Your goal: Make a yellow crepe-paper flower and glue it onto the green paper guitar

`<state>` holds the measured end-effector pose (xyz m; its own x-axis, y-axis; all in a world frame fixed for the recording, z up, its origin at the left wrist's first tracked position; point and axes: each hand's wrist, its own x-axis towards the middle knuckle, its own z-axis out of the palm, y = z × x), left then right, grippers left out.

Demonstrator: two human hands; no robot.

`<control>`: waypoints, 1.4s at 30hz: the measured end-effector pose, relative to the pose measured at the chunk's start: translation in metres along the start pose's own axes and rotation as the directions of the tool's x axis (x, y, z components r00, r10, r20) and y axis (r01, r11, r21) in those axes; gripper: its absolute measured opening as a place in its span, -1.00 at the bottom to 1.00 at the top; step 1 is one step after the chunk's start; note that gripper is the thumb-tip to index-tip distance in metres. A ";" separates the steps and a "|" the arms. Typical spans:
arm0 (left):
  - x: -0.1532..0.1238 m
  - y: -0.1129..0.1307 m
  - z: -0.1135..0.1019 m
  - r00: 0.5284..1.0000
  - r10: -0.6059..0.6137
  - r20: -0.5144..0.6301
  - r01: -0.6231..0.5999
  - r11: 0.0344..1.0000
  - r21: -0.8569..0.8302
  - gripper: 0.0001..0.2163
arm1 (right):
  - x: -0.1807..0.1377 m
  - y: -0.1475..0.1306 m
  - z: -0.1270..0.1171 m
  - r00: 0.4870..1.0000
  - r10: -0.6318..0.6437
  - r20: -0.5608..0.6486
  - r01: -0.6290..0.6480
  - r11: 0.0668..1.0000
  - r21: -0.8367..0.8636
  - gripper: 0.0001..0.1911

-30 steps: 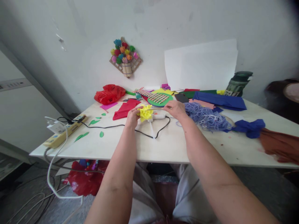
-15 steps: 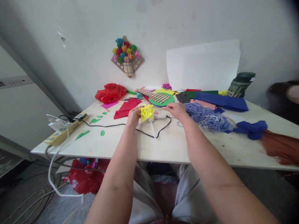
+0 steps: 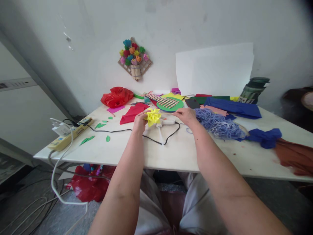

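A yellow paper flower (image 3: pixel 153 117) is held up over the table by my left hand (image 3: pixel 140 122), whose fingers are closed at its left side. A thin pale stick (image 3: pixel 167 113) runs sideways from the flower to my right hand (image 3: pixel 184 115), which pinches its far end. Just below the flower lies a white glue gun (image 3: pixel 166 122), partly hidden, with a clear glue stick (image 3: pixel 160 135) beside it pointing toward me. Its black cord (image 3: pixel 173 133) loops on the tabletop.
At left are green paper leaves (image 3: pixel 107 138) and a power strip (image 3: pixel 70 133). Red paper (image 3: pixel 133 113), a green disc with a stick lattice (image 3: pixel 170 103) and a phone (image 3: pixel 192 103) lie behind my hands. Purple yarn (image 3: pixel 217 124) and blue paper (image 3: pixel 265 137) lie at right.
Both hands keep nearly the same pose around the flower and stick. The whole view has shifted slightly.
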<state>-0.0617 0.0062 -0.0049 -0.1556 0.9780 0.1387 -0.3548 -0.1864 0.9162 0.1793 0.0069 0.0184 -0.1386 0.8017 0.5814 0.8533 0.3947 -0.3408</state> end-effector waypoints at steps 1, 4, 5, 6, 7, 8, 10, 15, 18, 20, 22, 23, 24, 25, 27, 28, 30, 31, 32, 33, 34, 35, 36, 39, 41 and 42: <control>0.000 0.001 0.000 1.000 0.004 -0.008 -0.004 1.000 -0.008 -0.63 | 0.000 0.001 0.000 1.000 -0.005 -0.010 0.005 1.000 0.011 -0.71; -0.002 0.001 0.001 1.000 0.007 -0.018 -0.007 1.000 -0.013 -0.64 | 0.000 0.002 0.000 0.999 -0.021 -0.034 0.022 0.999 0.029 -0.74; -0.002 0.001 0.001 1.000 0.005 -0.017 -0.005 1.000 -0.007 -0.64 | 0.000 0.003 0.000 0.999 -0.029 -0.041 0.030 0.999 0.029 -0.75; -0.002 0.001 0.001 1.000 0.002 -0.016 -0.002 1.000 0.000 -0.64 | 0.000 0.003 0.000 0.998 -0.036 -0.048 0.038 0.999 0.028 -0.75; -0.001 0.001 0.001 1.000 -0.001 -0.015 0.001 1.000 0.007 -0.64 | 0.000 0.003 -0.001 0.998 -0.044 -0.055 0.045 0.999 0.026 -0.76; -0.001 0.000 0.000 1.000 -0.002 -0.011 0.002 1.000 0.012 -0.64 | 0.000 0.003 -0.001 0.997 -0.049 -0.060 0.051 0.998 0.025 -0.76; 0.000 -0.001 -0.001 1.000 0.002 0.002 -0.002 1.000 0.012 -0.63 | 0.000 0.002 -0.001 0.997 -0.050 -0.067 0.052 0.998 0.034 -0.76; 0.002 -0.003 -0.001 0.999 0.003 0.032 -0.003 1.000 -0.018 -0.61 | 0.000 0.000 -0.001 1.000 0.020 -0.022 -0.017 0.995 0.097 -0.73; 0.002 -0.002 -0.001 0.999 -0.009 0.047 0.010 1.000 -0.023 -0.60 | 0.001 -0.001 0.000 0.998 0.055 0.025 -0.058 0.993 0.100 -0.72; 0.001 -0.002 0.000 0.998 -0.013 0.058 0.014 1.000 -0.026 -0.59 | 0.001 -0.002 0.001 0.996 0.075 0.042 -0.078 0.993 0.093 -0.71; 0.000 -0.001 0.000 0.998 -0.011 0.069 0.013 1.000 -0.028 -0.60 | 0.001 -0.002 0.001 0.995 0.088 0.055 -0.093 0.992 0.089 -0.70; 0.000 -0.001 0.000 0.997 -0.010 0.073 0.012 1.000 -0.028 -0.60 | 0.001 -0.003 0.001 0.994 0.092 0.059 -0.097 0.991 0.091 -0.69; 0.000 -0.001 0.001 0.997 -0.008 0.076 0.010 1.000 -0.027 -0.61 | 0.001 -0.003 0.001 0.993 0.095 0.064 -0.101 0.990 0.095 -0.69; -0.001 -0.001 0.001 0.997 -0.006 0.076 0.007 1.000 -0.024 -0.62 | 0.001 -0.003 0.001 0.993 0.097 0.067 -0.104 0.990 0.100 -0.68; -0.001 -0.001 0.001 0.997 -0.002 0.076 0.003 1.000 -0.020 -0.64 | 0.001 -0.003 0.002 0.992 0.101 0.072 -0.108 0.989 0.106 -0.66; -0.001 -0.001 0.000 0.997 -0.001 0.077 0.003 1.000 -0.018 -0.64 | 0.001 -0.003 0.002 0.992 0.101 0.071 -0.108 0.989 0.105 -0.65; -0.001 -0.001 0.000 0.997 0.001 0.081 0.000 1.000 -0.016 -0.64 | 0.001 -0.002 0.003 0.993 0.099 0.065 -0.105 0.989 0.099 -0.63; 0.000 -0.002 0.000 0.997 0.002 0.083 -0.001 1.000 -0.012 -0.64 | 0.001 -0.002 0.003 0.993 0.098 0.060 -0.103 0.990 0.095 -0.62; 0.000 -0.002 0.000 0.996 0.001 0.084 -0.001 1.000 -0.006 -0.63 | 0.001 -0.002 0.003 0.994 0.096 0.056 -0.101 0.991 0.090 -0.61; 0.000 -0.002 -0.001 0.997 0.002 0.083 -0.002 1.000 -0.001 -0.63 | 0.001 -0.002 0.003 0.994 0.095 0.055 -0.099 0.991 0.085 -0.61; 0.000 -0.002 -0.001 0.997 0.004 0.080 -0.004 1.000 0.003 -0.63 | 0.001 -0.002 0.003 0.994 0.093 0.053 -0.097 0.992 0.079 -0.61; 0.000 -0.002 -0.001 0.997 0.005 0.077 -0.006 1.000 0.006 -0.63 | 0.001 -0.002 0.003 0.995 0.089 0.049 -0.093 0.993 0.074 -0.61; 0.000 -0.003 -0.001 0.997 0.007 0.074 -0.008 1.000 0.007 -0.64 | 0.001 -0.002 0.003 0.995 0.085 0.046 -0.088 0.994 0.068 -0.61; 0.000 -0.003 -0.001 0.998 0.010 0.064 -0.011 1.000 0.003 -0.65 | 0.001 -0.003 0.003 0.997 0.068 0.032 -0.069 0.996 0.054 -0.60; 0.000 -0.003 -0.001 0.999 0.016 0.044 -0.016 1.000 -0.008 -0.63 | 0.001 -0.002 0.002 0.998 0.053 0.020 -0.054 0.997 0.048 -0.60; 0.001 -0.003 -0.002 0.999 0.022 0.030 -0.022 1.000 -0.020 -0.61 | 0.001 -0.002 0.002 0.999 0.048 0.013 -0.048 0.998 0.047 -0.60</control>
<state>-0.0623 0.0072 -0.0079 -0.1357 0.9760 0.1703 -0.3696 -0.2093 0.9053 0.1766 0.0074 0.0183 -0.1043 0.8256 0.5546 0.8345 0.3760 -0.4028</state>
